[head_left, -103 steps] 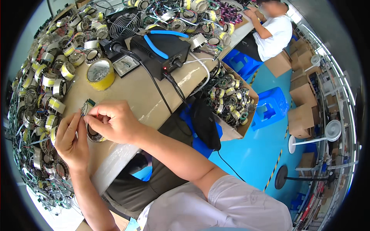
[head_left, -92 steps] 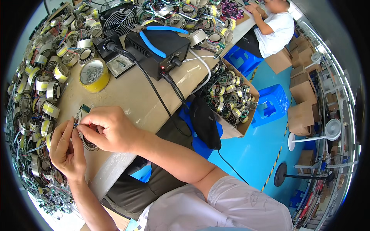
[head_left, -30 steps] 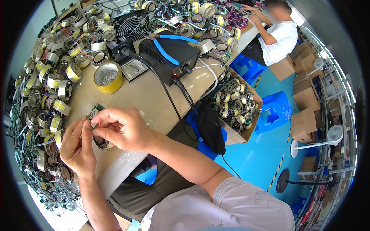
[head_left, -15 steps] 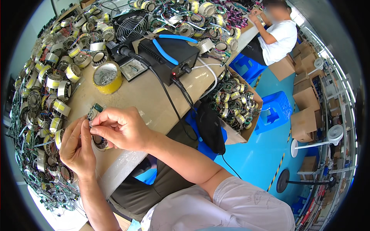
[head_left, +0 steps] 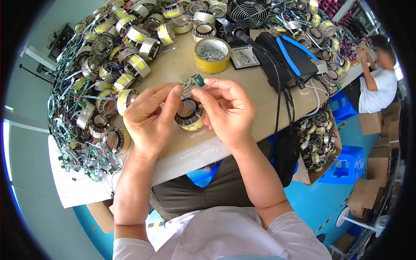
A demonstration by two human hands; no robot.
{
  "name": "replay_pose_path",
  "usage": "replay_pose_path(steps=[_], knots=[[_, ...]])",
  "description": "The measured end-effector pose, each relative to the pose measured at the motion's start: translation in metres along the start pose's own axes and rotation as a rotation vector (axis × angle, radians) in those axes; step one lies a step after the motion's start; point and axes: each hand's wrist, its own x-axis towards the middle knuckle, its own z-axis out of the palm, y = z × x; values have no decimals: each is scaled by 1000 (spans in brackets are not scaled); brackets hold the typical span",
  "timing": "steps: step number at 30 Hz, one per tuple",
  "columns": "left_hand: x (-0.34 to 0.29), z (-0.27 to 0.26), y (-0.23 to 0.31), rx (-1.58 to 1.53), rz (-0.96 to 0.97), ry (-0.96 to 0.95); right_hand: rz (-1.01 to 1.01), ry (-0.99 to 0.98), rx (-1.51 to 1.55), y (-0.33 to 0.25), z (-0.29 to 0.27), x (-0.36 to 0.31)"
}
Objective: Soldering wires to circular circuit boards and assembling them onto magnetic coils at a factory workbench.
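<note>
Over the near part of the table, my left hand [head_left: 149, 119] pinches thin wires of a small green circuit board [head_left: 198, 80] between thumb and forefinger. Close beside it, my right hand [head_left: 232, 115] has its fingers curled about a thin red wire [head_left: 212, 84], thumb tip near the board. Just behind the fingers, a ring-shaped motor stator [head_left: 189, 121] with yellow tape and a blue wire lies on the table, partly covered by both hands. The exact grip on the thin wires is hard to see.
Piled stators [head_left: 138, 65] and tangled wires cover the left side. Ahead are a yellow tape roll [head_left: 212, 65] holding grey bits, a soldering station [head_left: 286, 60] with blue-handled pliers [head_left: 288, 56] on top, and a fan [head_left: 249, 15]. A box of stators [head_left: 318, 143] stands right; a co-worker [head_left: 379, 78] sits beyond.
The view has swung left, so the table appears further right. My hands, earlier close together at the fingertips, are now further apart, with the stator showing between them.
</note>
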Motion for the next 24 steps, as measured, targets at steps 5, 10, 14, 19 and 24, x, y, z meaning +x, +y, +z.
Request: replay_pose_path(steps=[5, 10, 14, 19, 24], knots=[[0, 4, 0, 83, 57, -34, -15, 50, -60, 13, -2, 0], [-3, -7, -1, 121, 86, -58, -255, 34, -203, 8, 4, 5], [-3, 2, -4, 135, 138, -95, -333, 56, -282, 7, -2, 5], [-4, 2, -3, 165, 187, -131, -320, 37, -342, 4, -4, 2], [-4, -1, -4, 181, 189, -138, -380, 38, -381, 7, -5, 3]])
